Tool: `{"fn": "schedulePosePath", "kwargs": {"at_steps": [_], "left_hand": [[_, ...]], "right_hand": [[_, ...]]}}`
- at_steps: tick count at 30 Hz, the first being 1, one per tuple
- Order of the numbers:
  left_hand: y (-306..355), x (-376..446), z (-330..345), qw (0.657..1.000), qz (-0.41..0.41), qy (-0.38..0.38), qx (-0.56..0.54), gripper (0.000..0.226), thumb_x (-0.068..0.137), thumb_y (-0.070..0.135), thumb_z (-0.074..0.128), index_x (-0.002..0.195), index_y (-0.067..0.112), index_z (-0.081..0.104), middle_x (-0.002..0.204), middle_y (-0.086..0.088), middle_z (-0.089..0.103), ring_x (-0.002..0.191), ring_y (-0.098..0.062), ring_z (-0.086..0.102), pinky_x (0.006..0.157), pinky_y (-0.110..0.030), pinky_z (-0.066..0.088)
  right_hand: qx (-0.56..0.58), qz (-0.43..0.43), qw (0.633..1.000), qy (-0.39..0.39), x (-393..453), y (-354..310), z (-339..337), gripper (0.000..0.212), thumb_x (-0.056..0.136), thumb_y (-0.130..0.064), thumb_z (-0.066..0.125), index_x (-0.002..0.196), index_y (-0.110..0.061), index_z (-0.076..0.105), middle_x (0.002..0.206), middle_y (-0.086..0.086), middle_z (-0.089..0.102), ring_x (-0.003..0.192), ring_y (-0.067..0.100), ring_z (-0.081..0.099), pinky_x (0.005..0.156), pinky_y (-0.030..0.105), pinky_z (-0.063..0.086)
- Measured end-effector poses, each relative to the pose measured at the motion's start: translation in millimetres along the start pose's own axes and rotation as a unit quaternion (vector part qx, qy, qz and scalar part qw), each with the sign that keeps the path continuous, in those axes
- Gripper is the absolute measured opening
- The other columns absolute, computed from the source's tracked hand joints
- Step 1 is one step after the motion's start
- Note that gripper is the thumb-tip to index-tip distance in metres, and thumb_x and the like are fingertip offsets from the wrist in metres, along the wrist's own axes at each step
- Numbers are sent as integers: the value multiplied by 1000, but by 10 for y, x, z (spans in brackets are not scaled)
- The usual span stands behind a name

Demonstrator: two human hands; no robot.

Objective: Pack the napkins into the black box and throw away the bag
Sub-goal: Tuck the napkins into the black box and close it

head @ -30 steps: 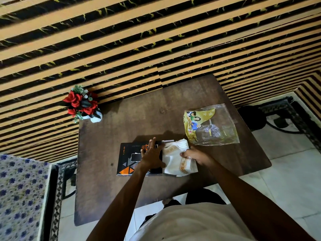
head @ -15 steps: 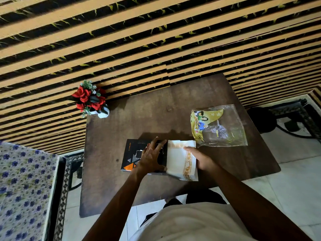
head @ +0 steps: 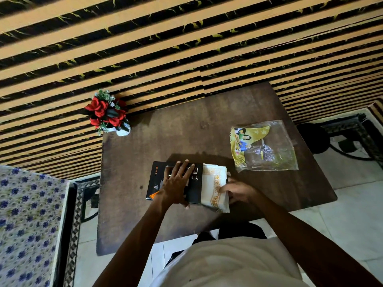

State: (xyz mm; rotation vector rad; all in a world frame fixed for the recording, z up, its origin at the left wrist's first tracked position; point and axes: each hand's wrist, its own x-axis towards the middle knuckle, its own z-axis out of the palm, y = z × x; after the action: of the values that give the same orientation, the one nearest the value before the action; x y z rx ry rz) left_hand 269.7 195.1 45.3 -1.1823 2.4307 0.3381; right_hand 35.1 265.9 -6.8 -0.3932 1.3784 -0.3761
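The black box (head: 155,181) lies flat on the dark wooden table (head: 186,137), near its front edge. My left hand (head: 178,184) rests spread on the box's top. A stack of white napkins with an orange pattern (head: 213,181) sticks out of the box's right end. My right hand (head: 238,192) grips the napkins at their right side, fingers curled around them. The clear plastic bag with a yellow printed panel (head: 269,150) lies flat to the right, apart from both hands.
A small white pot of red flowers (head: 107,113) stands at the table's back left corner, against a striped wall. A blue-flowered cloth surface (head: 27,220) is at the left. A dark round object (head: 313,139) sits on the floor to the right.
The crumpled napkins are now a flat, squared stack pressed closer against the box's right end. My right hand moved to their right side. My left hand stayed on the box.
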Motion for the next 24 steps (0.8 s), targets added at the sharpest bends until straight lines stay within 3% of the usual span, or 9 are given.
{"fn": "schedulePosePath", "kwargs": {"at_steps": [5,8,11,16,19,21,24], "left_hand": [[-60,-22,12,999,-1,-3,-43,146,48,57,87,155,24,-6,165,-1,-6,152,-27,-8,120,-61,4],[-45,-53,-11,998,1,-13,-54,144,49,54,88,154,25,-7,165,0,-8,152,-26,-10,120,-61,5],[-82,-81,10,998,8,-3,-67,143,49,54,88,155,26,-5,165,2,-8,152,-24,-10,119,-59,2],[-166,-80,69,997,17,6,-73,144,49,59,85,154,23,-6,164,3,-12,152,-20,-12,120,-53,-2],[-175,-68,73,997,18,9,-77,145,49,60,85,154,23,-7,164,4,-12,151,-19,-13,119,-51,-4],[-171,-67,53,997,22,7,-79,145,49,59,85,155,22,-6,164,4,-13,151,-19,-13,119,-51,-4],[-228,-103,56,994,31,9,-106,143,49,57,86,155,19,-3,165,0,-11,152,-20,-10,121,-48,-4]], "right_hand": [[-22,-58,996,70,40,-2,295,62,82,-6,67,135,-22,39,124,11,61,113,31,60,72,40,55],[-51,-90,992,66,177,-57,519,65,71,-15,75,127,-31,47,115,4,65,104,27,63,86,48,57],[-59,-109,991,49,278,-51,604,72,68,-16,70,131,-38,43,117,3,65,104,26,63,87,53,56],[33,-90,986,134,151,-22,640,53,76,5,67,120,-21,53,97,2,65,92,26,62,83,54,54],[75,-84,986,127,183,-41,786,41,85,5,52,119,-20,56,104,11,64,77,22,57,61,35,48],[131,-88,985,75,189,-84,921,30,93,1,46,105,-22,61,106,13,66,84,28,61,68,38,49],[146,-88,985,34,188,-102,1006,20,94,-5,51,94,-22,63,95,7,69,88,29,65,85,47,53]]}}
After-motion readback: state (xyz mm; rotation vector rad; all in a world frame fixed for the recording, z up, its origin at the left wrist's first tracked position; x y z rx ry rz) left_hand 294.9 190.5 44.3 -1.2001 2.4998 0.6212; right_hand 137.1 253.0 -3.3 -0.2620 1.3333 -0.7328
